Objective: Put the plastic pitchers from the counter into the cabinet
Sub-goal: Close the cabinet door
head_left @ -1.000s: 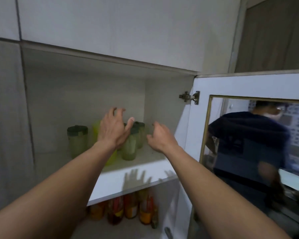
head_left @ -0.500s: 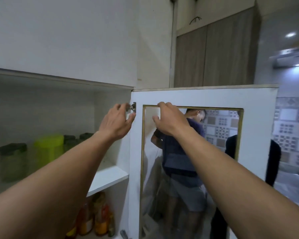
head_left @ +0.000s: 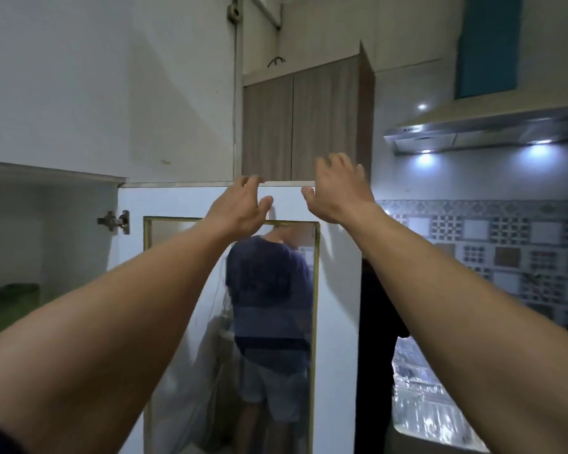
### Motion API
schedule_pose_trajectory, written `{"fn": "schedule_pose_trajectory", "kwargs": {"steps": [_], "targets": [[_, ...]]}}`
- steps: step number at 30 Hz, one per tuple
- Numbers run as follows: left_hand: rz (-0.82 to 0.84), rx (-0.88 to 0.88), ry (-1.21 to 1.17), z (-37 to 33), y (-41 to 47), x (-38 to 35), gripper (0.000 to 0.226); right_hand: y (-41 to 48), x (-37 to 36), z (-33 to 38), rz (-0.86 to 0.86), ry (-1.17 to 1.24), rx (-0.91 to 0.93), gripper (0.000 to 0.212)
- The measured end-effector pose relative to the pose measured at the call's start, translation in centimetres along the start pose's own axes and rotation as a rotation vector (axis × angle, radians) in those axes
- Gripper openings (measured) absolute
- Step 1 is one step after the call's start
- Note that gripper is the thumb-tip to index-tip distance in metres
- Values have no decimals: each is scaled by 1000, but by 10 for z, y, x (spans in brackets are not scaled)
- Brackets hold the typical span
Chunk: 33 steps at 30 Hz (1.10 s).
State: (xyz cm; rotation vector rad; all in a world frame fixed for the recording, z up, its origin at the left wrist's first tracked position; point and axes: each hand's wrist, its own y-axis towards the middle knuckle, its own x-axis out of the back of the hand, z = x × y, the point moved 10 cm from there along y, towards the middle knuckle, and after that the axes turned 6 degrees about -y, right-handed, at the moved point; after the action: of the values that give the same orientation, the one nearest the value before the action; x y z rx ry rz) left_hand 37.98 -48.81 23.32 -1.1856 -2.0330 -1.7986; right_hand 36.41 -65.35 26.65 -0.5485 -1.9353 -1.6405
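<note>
The white cabinet door [head_left: 184, 204] with a gold-framed glass pane stands open in front of me. My left hand [head_left: 240, 208] is at the door's top edge, fingers curled over it and thumb below. My right hand [head_left: 338, 188] is raised at the door's upper right corner, fingers spread, holding nothing. At the far left, inside the cabinet [head_left: 46, 224], a green pitcher with a dark lid [head_left: 12, 291] shows dimly on the shelf, mostly cut off by my left arm.
A person in a dark blue shirt [head_left: 269, 290] shows in the glass pane. Another dark-clothed figure [head_left: 377, 322] stands just right of the door. A lit range hood [head_left: 473, 132] and a patterned tile wall [head_left: 505, 250] lie to the right. Wooden upper cabinets [head_left: 302, 126] hang behind.
My view has swung right, away from the shelf of pitchers. Both hands moved from the shelf to the door, then up to its top edge.
</note>
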Motion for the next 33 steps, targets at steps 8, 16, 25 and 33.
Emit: {"fn": "schedule_pose_trajectory", "kwargs": {"steps": [8, 16, 25, 33], "targets": [[185, -43, 101, -30, 38, -60, 55, 11, -38, -48, 170, 76, -61, 36], [179, -10, 115, -32, 21, -40, 56, 0, 1, -41, 217, 112, -24, 20], [114, -20, -20, -48, -60, 67, 52, -36, 100, 14, 350, 291, 58, 14], [-25, 249, -324, -20, -157, 208, 52, -103, 150, 124, 776, 1029, 110, 49]]}}
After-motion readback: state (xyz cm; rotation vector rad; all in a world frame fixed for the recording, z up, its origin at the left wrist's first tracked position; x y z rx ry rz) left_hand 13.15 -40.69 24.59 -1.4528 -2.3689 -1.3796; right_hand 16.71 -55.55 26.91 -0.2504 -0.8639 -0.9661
